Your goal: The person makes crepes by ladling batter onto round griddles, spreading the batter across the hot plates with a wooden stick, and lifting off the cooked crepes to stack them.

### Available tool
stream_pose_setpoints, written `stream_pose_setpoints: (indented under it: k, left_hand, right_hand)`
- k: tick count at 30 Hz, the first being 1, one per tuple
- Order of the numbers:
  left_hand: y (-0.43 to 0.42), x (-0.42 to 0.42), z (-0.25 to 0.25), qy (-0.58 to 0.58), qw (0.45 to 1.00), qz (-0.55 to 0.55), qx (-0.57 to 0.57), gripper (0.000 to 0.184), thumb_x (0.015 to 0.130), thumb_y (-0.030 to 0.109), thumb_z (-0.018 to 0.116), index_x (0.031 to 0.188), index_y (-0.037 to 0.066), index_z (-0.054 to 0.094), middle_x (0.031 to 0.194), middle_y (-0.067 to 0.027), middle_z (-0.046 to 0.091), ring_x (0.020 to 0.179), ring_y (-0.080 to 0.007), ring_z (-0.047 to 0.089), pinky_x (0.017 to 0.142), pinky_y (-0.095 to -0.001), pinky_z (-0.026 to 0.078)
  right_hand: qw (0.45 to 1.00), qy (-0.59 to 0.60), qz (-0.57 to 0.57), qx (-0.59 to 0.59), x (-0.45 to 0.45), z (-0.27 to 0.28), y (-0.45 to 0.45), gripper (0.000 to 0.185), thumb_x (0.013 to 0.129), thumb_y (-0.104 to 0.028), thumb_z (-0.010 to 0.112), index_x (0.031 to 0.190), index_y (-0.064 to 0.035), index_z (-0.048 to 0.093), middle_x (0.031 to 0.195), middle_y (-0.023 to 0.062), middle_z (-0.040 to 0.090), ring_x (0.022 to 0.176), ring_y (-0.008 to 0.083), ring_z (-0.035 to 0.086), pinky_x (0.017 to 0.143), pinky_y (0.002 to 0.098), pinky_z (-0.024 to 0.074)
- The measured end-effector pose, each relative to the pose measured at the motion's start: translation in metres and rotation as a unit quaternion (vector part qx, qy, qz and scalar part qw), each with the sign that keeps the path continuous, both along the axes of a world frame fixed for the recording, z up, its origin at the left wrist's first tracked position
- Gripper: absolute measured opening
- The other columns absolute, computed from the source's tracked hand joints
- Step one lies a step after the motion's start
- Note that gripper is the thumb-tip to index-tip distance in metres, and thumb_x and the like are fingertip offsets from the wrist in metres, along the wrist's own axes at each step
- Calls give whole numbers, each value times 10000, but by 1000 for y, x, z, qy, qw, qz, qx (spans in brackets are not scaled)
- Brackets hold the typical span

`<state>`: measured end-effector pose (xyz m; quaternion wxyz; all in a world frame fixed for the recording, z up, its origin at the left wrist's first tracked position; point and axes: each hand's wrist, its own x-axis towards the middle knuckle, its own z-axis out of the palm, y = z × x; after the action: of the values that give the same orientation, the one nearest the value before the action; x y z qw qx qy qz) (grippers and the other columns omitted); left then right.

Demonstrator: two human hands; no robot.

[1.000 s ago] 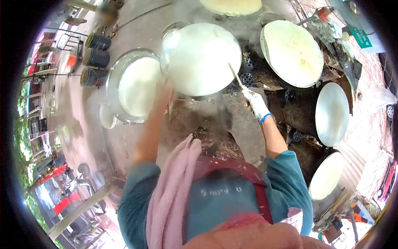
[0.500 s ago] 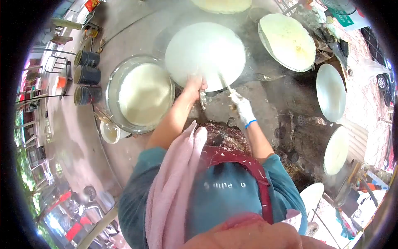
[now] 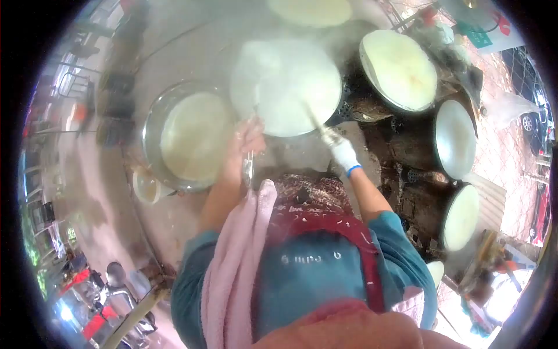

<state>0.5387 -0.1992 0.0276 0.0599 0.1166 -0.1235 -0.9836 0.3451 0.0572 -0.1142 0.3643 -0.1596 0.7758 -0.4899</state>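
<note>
Steam drifts over a round pan [image 3: 290, 87] in front of me, which has a pale surface. My left hand [image 3: 249, 138] is wrapped round the handle of a metal utensil [image 3: 250, 168], whose far part reaches over the pan's left side and is blurred by steam. In its white glove, my right hand [image 3: 340, 148] grips a thin stick [image 3: 314, 117], with the tip over the right part of the pan. Left of the pan is a wide metal basin [image 3: 152, 125] of creamy liquid [image 3: 197, 136], close to my left forearm.
A small container [image 3: 146, 187] sits beside the basin. More round pans stand to the right: one with a yellowish layer [image 3: 400, 70], a shiny one [image 3: 455, 139] and a pale one [image 3: 461, 218]. Another pan [image 3: 311, 10] is at the top. Dark buckets [image 3: 116, 107] are at the left.
My left hand has moved left from the pan's front edge, and its utensil now reaches over the pan. The stick stays over the pan in my right hand. Steam looks thicker.
</note>
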Motion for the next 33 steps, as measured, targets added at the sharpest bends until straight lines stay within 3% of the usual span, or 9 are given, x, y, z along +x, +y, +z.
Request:
stream_pose_setpoints:
  k: [2,3,5,8,11,17,24,29,33]
  left_hand:
    - [9,-18,51,-198,971,96,-98,281,1003,177,405,1129,-50,511,663,14,506,391,-64,412,365,-192,300]
    - [10,-26,60,-226,963,114,-96,279,1011,178,395,1109,-60,503,636,22,476,359,-59,389,346,-189,271]
    - [-8,-35,53,2,994,28,107,292,1027,169,357,1101,-91,467,613,6,424,330,-63,370,318,-189,223]
    - [25,-55,69,-9,996,81,38,306,1035,154,318,1103,-120,433,620,-7,423,345,-70,404,324,-206,243]
    - [57,-77,75,-38,990,133,39,319,1037,138,285,1133,-138,409,614,-12,422,347,-74,421,320,-216,247]
    - [108,-107,90,-54,962,236,122,294,1018,142,368,1077,-140,428,581,-25,412,310,-81,360,298,-202,261]
    - [124,-124,98,-124,945,294,76,332,1034,179,324,1111,-127,430,587,-26,417,301,-92,371,299,-208,261]
    - [103,-137,90,-118,945,296,79,299,1022,159,372,1081,-122,457,573,-13,384,296,-88,351,284,-191,260]
    - [76,-142,72,-132,953,271,-7,261,996,154,442,1034,-97,503,596,-7,406,297,-58,325,278,-187,254]
  right_hand:
    - [977,-3,185,110,8,60,-12,507,875,-420,652,1269,-107,593,1192,129,648,1114,226,601,978,325,425]
    - [981,11,173,83,2,66,-10,641,827,-522,663,1326,-137,547,1186,148,645,1090,257,618,944,343,455]
    - [978,71,133,142,-41,112,-10,778,772,-497,742,1388,-105,474,1235,115,627,1119,210,595,968,301,431]
    - [935,243,62,251,-142,116,-9,1011,701,-601,732,1464,-90,308,1176,207,614,1041,342,621,859,416,498]
    - [870,478,-18,115,-229,81,-28,769,725,-438,766,1293,-30,446,1062,231,628,906,384,636,756,474,508]
    - [859,497,67,107,-318,37,-35,279,828,-153,601,1079,-37,561,900,245,653,826,429,635,731,500,497]
    - [789,548,243,130,-442,237,-49,260,834,-154,520,1051,-102,652,921,211,668,862,386,646,777,480,505]
    - [731,592,332,75,-465,327,-130,396,694,-120,561,1054,30,626,878,288,639,818,385,644,759,416,500]
    - [837,416,338,-110,-467,373,-218,351,713,-113,640,1034,27,646,838,59,669,747,182,628,686,311,501]
